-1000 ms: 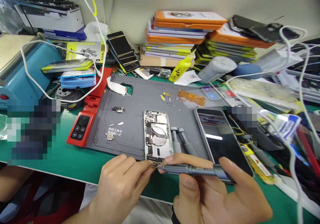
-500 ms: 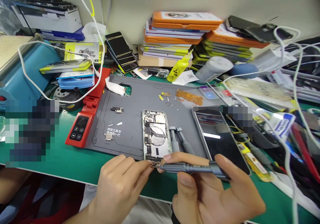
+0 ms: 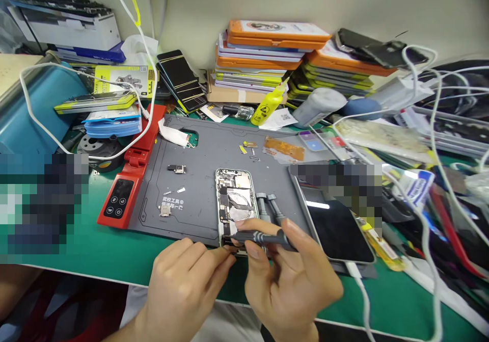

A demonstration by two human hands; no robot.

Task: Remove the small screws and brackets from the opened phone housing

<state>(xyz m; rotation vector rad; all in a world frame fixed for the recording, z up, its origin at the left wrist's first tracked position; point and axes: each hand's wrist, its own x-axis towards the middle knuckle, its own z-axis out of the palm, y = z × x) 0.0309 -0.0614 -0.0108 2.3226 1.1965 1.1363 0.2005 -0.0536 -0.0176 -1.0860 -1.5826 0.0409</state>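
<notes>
An opened phone [image 3: 237, 199] with its inner parts bare lies on the grey work mat [image 3: 198, 204], its lower end toward me. My right hand [image 3: 292, 275] grips a dark grey screwdriver [image 3: 263, 237], held nearly level with its tip over the phone's lower end. At that same end, my left hand [image 3: 187, 275] is closed, thumb and forefinger pinched at the phone's bottom edge. Whatever lies between those fingers is hidden. Two more grey screwdrivers [image 3: 273, 207] rest right of the phone. Small loose parts, including a metal bracket [image 3: 165, 210] and a dark module [image 3: 177, 169], lie left of it.
A large dark-screened phone [image 3: 340, 230] with a white cable [image 3: 361, 291] lies to the right. A red control unit [image 3: 118, 199] borders the mat's left. Orange boxes [image 3: 278, 33] and a yellow bottle [image 3: 269, 105] stand behind. Tools and cables crowd the right side.
My right hand has moved left and the screwdriver has shifted up over the phone's lower end, its tip now farther in. My left hand stays pinched near the edge. The view has shifted slightly.
</notes>
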